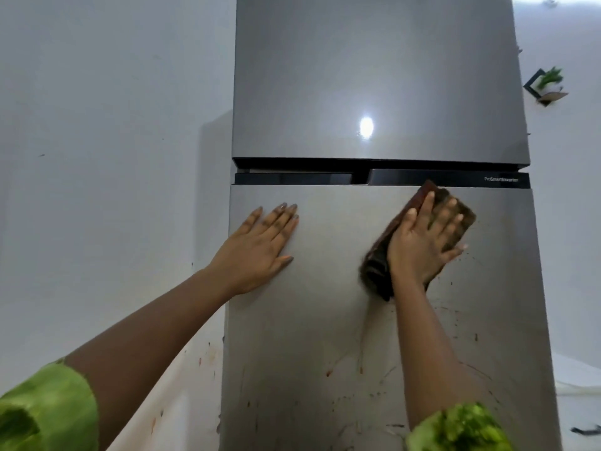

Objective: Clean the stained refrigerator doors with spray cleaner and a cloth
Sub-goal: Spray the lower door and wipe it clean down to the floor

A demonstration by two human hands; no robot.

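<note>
Your right hand (422, 242) presses a dark cloth (380, 255) flat – fingers spread – against the upper right of the lower door (325, 320). Your left hand (260, 245) lies flat, fingers straight, near its upper left edge. Reddish splatters (361, 369) mark the door lower down – none on the upper door (374, 76).

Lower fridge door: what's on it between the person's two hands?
In the head view, only bare grey lower door lies between the left hand and the brown cloth pressed under the right hand.

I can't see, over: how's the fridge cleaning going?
Left hand flat on grey metal lower door. Right hand pressing brown cloth there. Stains below. Nothing blocking.
</note>
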